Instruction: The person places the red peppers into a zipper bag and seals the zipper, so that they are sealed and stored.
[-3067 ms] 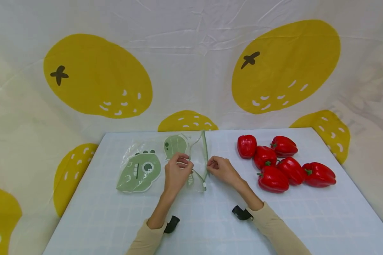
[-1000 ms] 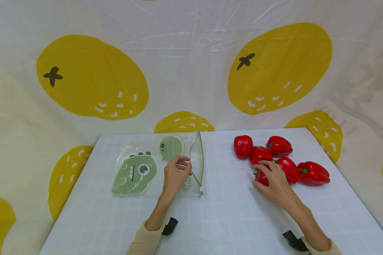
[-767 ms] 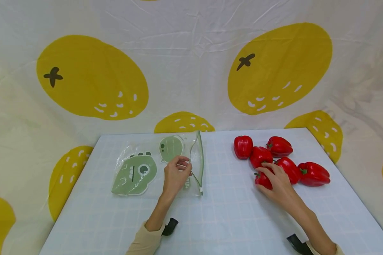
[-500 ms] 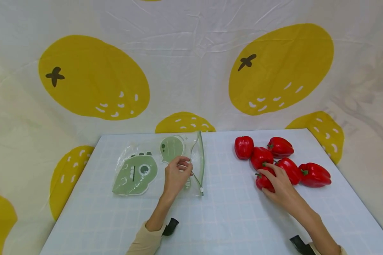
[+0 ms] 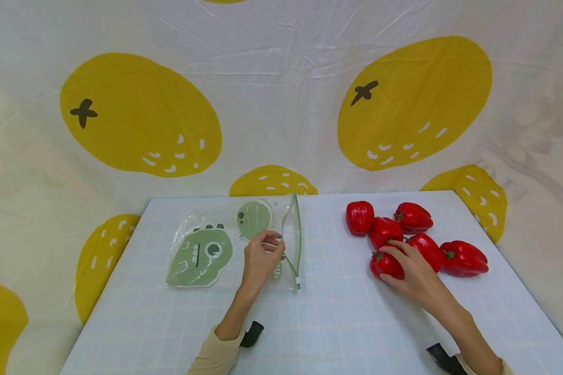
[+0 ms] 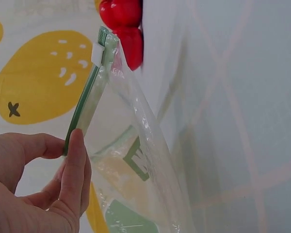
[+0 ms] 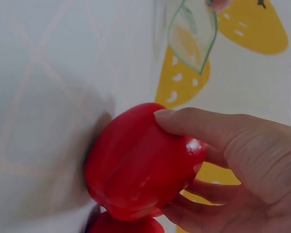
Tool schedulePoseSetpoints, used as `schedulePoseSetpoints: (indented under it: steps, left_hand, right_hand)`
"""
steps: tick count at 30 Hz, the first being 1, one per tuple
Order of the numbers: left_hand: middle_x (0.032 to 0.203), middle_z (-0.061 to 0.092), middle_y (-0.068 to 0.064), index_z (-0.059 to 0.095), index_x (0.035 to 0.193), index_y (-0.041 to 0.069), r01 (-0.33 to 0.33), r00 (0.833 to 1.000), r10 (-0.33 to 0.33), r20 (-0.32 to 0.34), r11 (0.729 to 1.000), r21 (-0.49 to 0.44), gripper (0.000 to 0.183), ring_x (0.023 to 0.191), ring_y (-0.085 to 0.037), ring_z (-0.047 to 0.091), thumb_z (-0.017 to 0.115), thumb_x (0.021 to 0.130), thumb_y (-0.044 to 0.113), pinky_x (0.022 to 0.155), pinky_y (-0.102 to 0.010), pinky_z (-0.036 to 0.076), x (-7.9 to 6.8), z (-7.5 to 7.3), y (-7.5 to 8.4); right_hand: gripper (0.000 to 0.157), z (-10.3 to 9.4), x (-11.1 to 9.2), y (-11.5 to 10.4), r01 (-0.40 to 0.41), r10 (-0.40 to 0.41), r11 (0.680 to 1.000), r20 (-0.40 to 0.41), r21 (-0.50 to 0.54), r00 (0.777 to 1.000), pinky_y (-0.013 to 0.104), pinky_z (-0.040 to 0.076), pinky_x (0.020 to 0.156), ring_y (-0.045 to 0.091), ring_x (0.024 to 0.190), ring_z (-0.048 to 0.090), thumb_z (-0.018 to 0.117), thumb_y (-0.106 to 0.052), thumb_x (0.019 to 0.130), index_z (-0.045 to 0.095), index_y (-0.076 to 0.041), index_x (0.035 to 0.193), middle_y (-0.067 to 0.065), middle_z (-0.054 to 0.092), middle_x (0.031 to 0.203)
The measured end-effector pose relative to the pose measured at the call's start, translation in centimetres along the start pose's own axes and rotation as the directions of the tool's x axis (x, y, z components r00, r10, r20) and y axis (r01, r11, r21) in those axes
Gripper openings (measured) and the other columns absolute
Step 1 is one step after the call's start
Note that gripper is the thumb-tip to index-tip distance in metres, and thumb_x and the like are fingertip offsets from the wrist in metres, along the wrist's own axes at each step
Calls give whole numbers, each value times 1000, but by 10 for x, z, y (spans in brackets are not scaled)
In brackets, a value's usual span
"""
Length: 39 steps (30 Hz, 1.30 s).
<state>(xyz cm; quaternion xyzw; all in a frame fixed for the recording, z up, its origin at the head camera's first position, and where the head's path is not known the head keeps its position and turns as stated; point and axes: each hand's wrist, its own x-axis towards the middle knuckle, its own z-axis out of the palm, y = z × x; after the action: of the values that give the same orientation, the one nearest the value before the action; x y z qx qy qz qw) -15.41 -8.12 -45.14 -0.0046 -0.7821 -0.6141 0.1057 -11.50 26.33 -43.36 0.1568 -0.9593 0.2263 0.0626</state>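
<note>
My left hand (image 5: 262, 258) pinches the green-edged rim of a clear zip bag (image 5: 288, 219) printed with green dinosaur shapes. In the left wrist view, thumb and fingers hold that rim beside the white slider (image 6: 98, 54), and the bag's mouth gapes. On the right, my right hand (image 5: 415, 273) grips the nearest red bell pepper (image 5: 386, 265). The right wrist view shows this bell pepper (image 7: 136, 162) between the thumb, on one side, and the fingers, partly hidden behind it. Whether it touches the table I cannot tell.
Several more red bell peppers (image 5: 464, 259) lie close around the gripped one, at the table's right. The table (image 5: 328, 323) has a pale checked cover. Behind it hangs a white cloth (image 5: 281, 104) with yellow fruit prints.
My right hand has left the bag's rim, moved right to the peppers and closed round the nearest one, which now sits slightly further left. My left hand has kept its hold on the bag.
</note>
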Motion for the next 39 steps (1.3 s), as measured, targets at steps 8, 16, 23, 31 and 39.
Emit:
schedulePoseSetpoints:
  steps: [8,16,23,31,39]
  left_hand:
    - [84,69,-12,71,101,0,-4,1000,4,-2,1000,-21,12,69,-23,71,72,89,1,58,-26,60,1,0,-1]
    - [85,69,-13,71,102,-1,15,1000,-15,7,999,-30,13,70,-23,71,72,89,0,59,-26,61,1,0,0]
    - [85,69,-13,71,102,-2,5,1000,-5,16,1000,-29,13,71,-24,71,72,90,0,59,-27,61,0,0,2]
    - [85,69,-13,70,101,-2,-2,1000,3,21,999,-34,13,71,-25,71,72,89,0,59,-27,61,-1,0,3]
    - [84,68,-12,71,101,-1,17,1000,-16,17,1000,-21,12,70,-23,71,72,89,1,59,-27,61,-2,0,4]
  right_hand:
    - [68,6,10,-5,6,-3,999,-62,42,998,62,58,83,44,123,54,96,-16,69,64,-6,127,23,61,132]
    - [71,19,25,-12,77,-57,992,-177,105,983,57,59,83,39,116,61,97,-12,66,64,-2,128,19,67,125]
    - [72,26,37,-18,83,-35,976,-231,202,972,59,59,83,36,119,58,96,-12,68,63,-4,130,16,66,127]
    - [70,35,51,-29,79,-2,959,-276,271,961,56,60,84,30,109,62,96,-17,70,64,-6,131,13,68,126]
    - [68,43,67,-42,82,30,928,-294,362,955,54,58,89,32,116,64,94,-18,74,63,-8,133,13,67,132]
